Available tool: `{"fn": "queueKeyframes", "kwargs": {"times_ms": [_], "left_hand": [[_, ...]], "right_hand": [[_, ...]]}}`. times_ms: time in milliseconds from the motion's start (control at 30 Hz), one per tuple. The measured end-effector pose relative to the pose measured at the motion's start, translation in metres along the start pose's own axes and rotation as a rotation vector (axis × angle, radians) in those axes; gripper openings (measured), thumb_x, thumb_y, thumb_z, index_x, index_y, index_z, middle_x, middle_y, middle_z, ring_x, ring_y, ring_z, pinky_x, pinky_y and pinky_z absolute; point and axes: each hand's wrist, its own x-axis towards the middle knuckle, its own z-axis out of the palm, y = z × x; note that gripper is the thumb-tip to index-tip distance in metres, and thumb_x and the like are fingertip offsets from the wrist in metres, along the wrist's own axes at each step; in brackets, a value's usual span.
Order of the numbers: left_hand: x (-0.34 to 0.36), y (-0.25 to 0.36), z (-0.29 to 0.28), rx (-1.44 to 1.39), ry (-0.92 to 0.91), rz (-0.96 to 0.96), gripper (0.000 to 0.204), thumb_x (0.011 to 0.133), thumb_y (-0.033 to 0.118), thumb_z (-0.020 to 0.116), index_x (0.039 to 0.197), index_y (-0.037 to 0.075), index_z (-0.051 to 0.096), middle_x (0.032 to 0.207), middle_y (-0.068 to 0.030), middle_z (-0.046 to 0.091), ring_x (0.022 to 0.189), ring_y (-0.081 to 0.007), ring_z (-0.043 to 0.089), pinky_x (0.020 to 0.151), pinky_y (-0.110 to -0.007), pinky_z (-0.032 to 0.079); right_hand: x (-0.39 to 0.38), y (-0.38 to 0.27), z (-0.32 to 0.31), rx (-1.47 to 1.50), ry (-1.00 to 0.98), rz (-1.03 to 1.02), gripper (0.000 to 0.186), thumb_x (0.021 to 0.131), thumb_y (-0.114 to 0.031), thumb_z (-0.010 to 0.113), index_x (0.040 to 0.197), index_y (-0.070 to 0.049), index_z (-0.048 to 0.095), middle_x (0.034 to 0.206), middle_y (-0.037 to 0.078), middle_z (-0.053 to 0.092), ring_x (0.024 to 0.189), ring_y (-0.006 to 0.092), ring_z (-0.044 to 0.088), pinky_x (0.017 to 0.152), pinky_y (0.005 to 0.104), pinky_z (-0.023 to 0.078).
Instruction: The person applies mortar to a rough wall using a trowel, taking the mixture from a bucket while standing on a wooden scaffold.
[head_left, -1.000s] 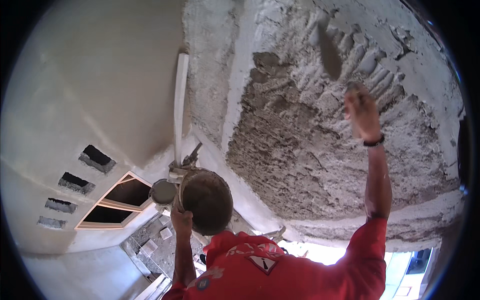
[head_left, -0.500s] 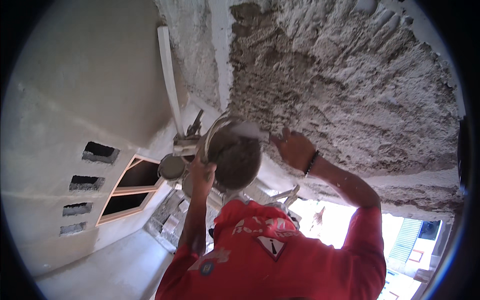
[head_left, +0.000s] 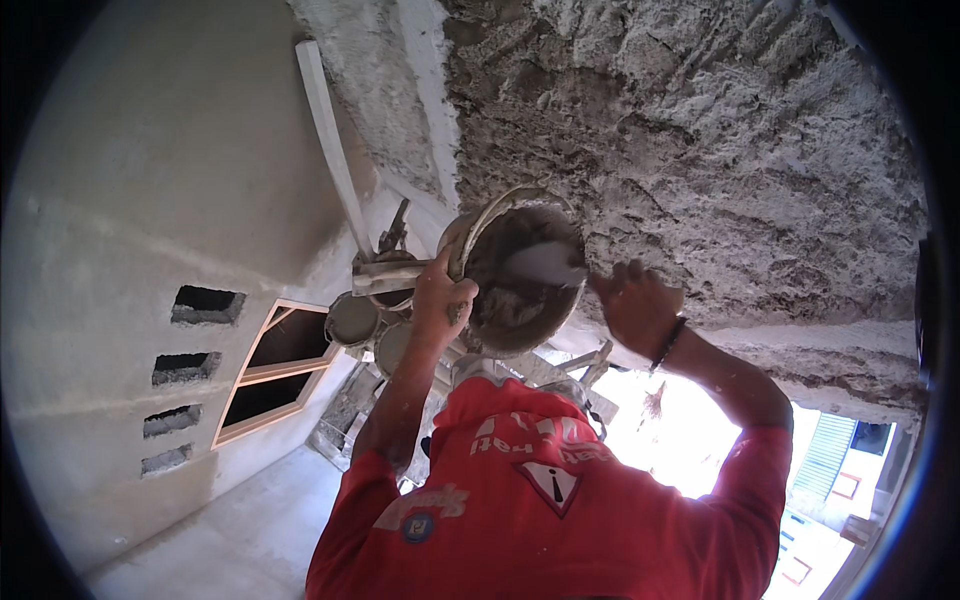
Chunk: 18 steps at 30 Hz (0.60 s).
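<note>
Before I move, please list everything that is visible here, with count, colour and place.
smooth wall: 1, grey-beige, left
rough surface: 1, grey-brown, upper right
bucket: 1, grey-brown, centre
trowel: 1, grey, blurred, in the bucket
other buckets: at least 2, grey, left of centre
wooden strip: 1, pale, beside smooth wall
holes: 4, dark to grey, in smooth wall
window frame: 1, light brown, lower left
shutter: 1, blue, lower right
shirt: 1, red, bottom centre
bracelet: 1, dark, right wrist
left hand: 1, bare, holding the bucket
right hand: 1, bare, holding the trowel
</note>
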Motion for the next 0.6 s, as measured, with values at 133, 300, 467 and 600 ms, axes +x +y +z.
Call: {"fn": "queueKeyframes", "kwargs": {"times_ms": [133, 300, 467, 600], "left_hand": [[0.005, 0.010, 0.014, 0.051, 0.010, 0.074, 0.057, 0.064, 0.008, 0.055, 0.120, -0.002, 0.055, 0.095, -0.0220, 0.064, 0.084, -0.0367, 0.063, 0.079, -0.038, 0.050], [0.007, 0.005, 0.034, -0.003, 0.016, -0.012, 0.058, 0.064, 0.009, 0.056, 0.121, -0.002, 0.055, 0.094, -0.0221, 0.064, 0.083, -0.0365, 0.063, 0.077, -0.039, 0.050], [-0.005, 0.001, 0.046, 0.127, 0.108, 0.021, 0.057, 0.066, 0.010, 0.057, 0.121, -0.001, 0.056, 0.087, -0.0203, 0.064, 0.077, -0.0334, 0.063, 0.073, -0.038, 0.051], [-0.014, 0.008, 0.037, 0.018, 0.150, -0.018, 0.056, 0.065, 0.009, 0.057, 0.121, -0.001, 0.056, 0.082, -0.0152, 0.062, 0.071, -0.0255, 0.060, 0.068, -0.035, 0.049]], "right_hand": [[0.004, 0.014, 0.026, 0.087, -0.067, 0.098, 0.034, 0.085, -0.013, 0.052, 0.118, -0.005, 0.057, 0.078, 0.019, 0.064, 0.075, 0.0307, 0.065, 0.066, 0.0440, 0.055], [0.006, -0.002, 0.078, 0.480, -0.160, 0.053, 0.028, 0.091, -0.026, 0.049, 0.111, -0.010, 0.061, 0.079, 0.020, 0.066, 0.073, 0.0372, 0.067, 0.066, 0.0486, 0.054], [0.025, -0.038, 0.114, 0.878, 0.227, 0.033, 0.032, 0.091, -0.037, 0.054, 0.110, -0.012, 0.061, 0.094, 0.018, 0.067, 0.081, 0.0396, 0.065, 0.074, 0.0473, 0.054], [0.018, -0.038, 0.093, 0.954, 0.136, 0.187, 0.035, 0.088, -0.040, 0.059, 0.108, -0.011, 0.062, 0.095, 0.020, 0.066, 0.084, 0.0395, 0.065, 0.075, 0.0480, 0.053]]}}
